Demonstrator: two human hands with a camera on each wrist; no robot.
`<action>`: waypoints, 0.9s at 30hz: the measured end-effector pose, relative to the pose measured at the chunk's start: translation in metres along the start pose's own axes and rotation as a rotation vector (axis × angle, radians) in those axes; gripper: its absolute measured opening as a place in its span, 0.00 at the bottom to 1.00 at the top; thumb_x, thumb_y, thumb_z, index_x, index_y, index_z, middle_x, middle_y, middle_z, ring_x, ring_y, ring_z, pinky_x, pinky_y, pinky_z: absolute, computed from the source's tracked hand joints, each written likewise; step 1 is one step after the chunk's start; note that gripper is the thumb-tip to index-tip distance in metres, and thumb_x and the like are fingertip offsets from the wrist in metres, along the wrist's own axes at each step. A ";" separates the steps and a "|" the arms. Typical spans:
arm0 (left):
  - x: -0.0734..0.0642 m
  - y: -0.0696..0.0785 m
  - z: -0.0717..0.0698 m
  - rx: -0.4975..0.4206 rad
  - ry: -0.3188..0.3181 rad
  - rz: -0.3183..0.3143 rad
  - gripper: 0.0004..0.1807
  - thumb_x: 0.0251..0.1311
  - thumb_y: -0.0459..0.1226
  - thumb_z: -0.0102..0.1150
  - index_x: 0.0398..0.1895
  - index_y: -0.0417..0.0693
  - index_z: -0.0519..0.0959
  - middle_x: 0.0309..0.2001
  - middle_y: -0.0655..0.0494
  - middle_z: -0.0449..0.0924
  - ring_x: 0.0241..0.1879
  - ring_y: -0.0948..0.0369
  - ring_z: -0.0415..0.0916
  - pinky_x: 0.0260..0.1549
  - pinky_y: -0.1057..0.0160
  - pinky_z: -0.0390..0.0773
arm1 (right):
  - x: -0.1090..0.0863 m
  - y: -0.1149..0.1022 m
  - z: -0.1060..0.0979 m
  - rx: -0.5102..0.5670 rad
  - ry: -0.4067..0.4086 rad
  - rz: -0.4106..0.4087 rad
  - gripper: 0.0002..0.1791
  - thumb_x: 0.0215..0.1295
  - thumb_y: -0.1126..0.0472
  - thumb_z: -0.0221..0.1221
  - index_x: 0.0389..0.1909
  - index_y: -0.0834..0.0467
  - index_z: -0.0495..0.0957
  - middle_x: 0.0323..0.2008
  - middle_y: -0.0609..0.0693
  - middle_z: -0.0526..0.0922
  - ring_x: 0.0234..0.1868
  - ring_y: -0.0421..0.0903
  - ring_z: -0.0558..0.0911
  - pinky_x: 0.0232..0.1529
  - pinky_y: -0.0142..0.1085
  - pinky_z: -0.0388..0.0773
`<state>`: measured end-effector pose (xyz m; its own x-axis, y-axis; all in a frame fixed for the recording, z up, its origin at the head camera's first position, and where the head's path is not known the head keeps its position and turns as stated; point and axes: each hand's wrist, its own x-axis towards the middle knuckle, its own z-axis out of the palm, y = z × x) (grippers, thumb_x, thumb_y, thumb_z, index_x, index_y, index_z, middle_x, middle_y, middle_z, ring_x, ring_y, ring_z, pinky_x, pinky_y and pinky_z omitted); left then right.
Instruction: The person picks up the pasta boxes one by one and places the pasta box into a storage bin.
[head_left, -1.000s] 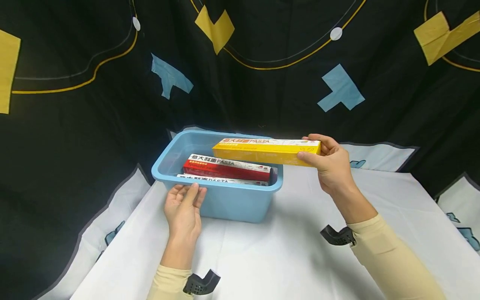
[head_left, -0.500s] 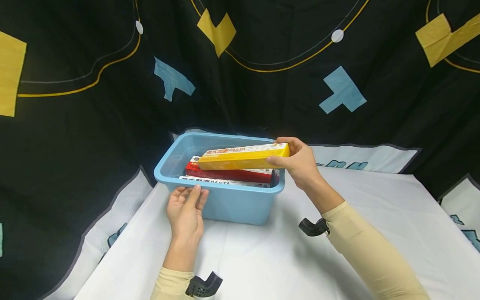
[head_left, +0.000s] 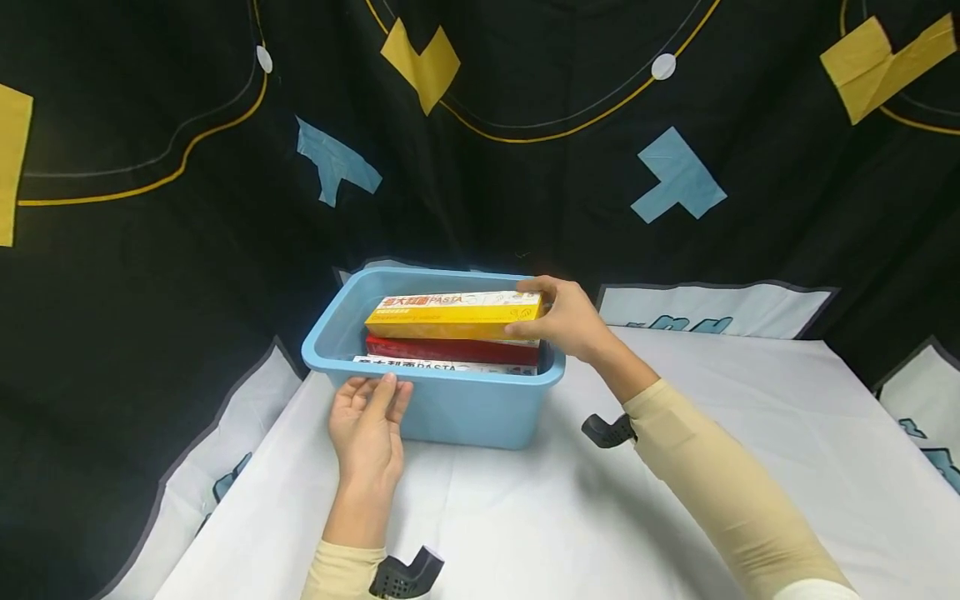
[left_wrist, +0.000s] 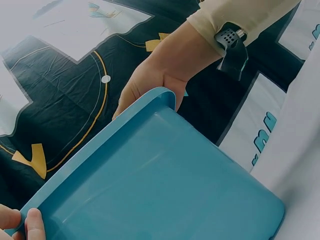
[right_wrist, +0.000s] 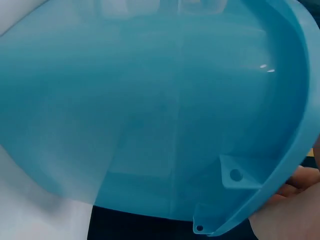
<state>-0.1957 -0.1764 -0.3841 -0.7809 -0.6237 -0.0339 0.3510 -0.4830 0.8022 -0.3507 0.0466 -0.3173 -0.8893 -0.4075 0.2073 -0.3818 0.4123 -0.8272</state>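
A light blue plastic basin [head_left: 468,412] stands on the white cloth, filling much of both wrist views. My left hand [head_left: 369,433] holds its front rim left of centre, thumb at the rim; its fingertips [left_wrist: 35,225] show at the lower left of the left wrist view. With thumb and fingers, my right hand [head_left: 561,315] grips the right end of a yellow pasta box [head_left: 446,322] inside the basin's opening. Below that lies a red pasta box [head_left: 450,348]. In front, another pasta box [head_left: 442,365] shows only its white top. Whether yellow touches red is unclear.
White cloth [head_left: 510,533] covers the table around the basin. A black curtain [head_left: 510,200] with yellow and blue patches hangs behind. Each wrist carries a black camera mount, the left [head_left: 407,575] and the right [head_left: 607,431].
My right hand has carried the yellow pasta box leftward and slightly down, from beyond the basin's right rim to over the red box, levelling it. My left hand stays at the rim.
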 end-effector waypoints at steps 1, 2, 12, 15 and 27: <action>0.000 0.000 -0.001 -0.001 0.000 0.001 0.26 0.57 0.35 0.69 0.54 0.43 0.66 0.52 0.45 0.71 0.52 0.53 0.79 0.50 0.60 0.82 | 0.001 0.000 0.002 -0.028 -0.009 -0.016 0.40 0.46 0.52 0.77 0.61 0.54 0.73 0.56 0.49 0.76 0.48 0.51 0.76 0.44 0.38 0.86; 0.000 0.001 -0.001 -0.002 0.000 0.002 0.26 0.57 0.35 0.69 0.53 0.43 0.66 0.52 0.45 0.71 0.51 0.53 0.79 0.51 0.60 0.82 | 0.003 -0.001 0.003 -0.055 -0.015 -0.028 0.40 0.45 0.51 0.76 0.61 0.54 0.73 0.55 0.49 0.77 0.47 0.50 0.76 0.44 0.37 0.86; 0.001 0.000 -0.003 -0.004 -0.004 -0.008 0.26 0.55 0.35 0.70 0.53 0.42 0.66 0.52 0.45 0.71 0.51 0.53 0.80 0.51 0.59 0.82 | 0.011 -0.006 0.012 -0.321 -0.041 -0.060 0.37 0.50 0.56 0.75 0.62 0.57 0.74 0.59 0.53 0.77 0.50 0.51 0.77 0.50 0.40 0.84; 0.000 -0.001 -0.003 -0.004 -0.011 -0.011 0.26 0.56 0.35 0.69 0.54 0.42 0.66 0.52 0.45 0.72 0.51 0.53 0.80 0.51 0.59 0.82 | 0.006 -0.006 0.014 -0.374 0.016 -0.072 0.34 0.53 0.61 0.72 0.63 0.57 0.73 0.63 0.55 0.73 0.59 0.53 0.74 0.59 0.46 0.79; 0.003 0.008 -0.003 -0.014 -0.023 -0.016 0.26 0.56 0.34 0.69 0.54 0.42 0.66 0.52 0.45 0.72 0.51 0.53 0.80 0.51 0.59 0.82 | -0.083 0.003 0.010 0.085 0.117 -0.161 0.28 0.64 0.57 0.63 0.65 0.51 0.71 0.63 0.42 0.73 0.65 0.42 0.70 0.66 0.40 0.71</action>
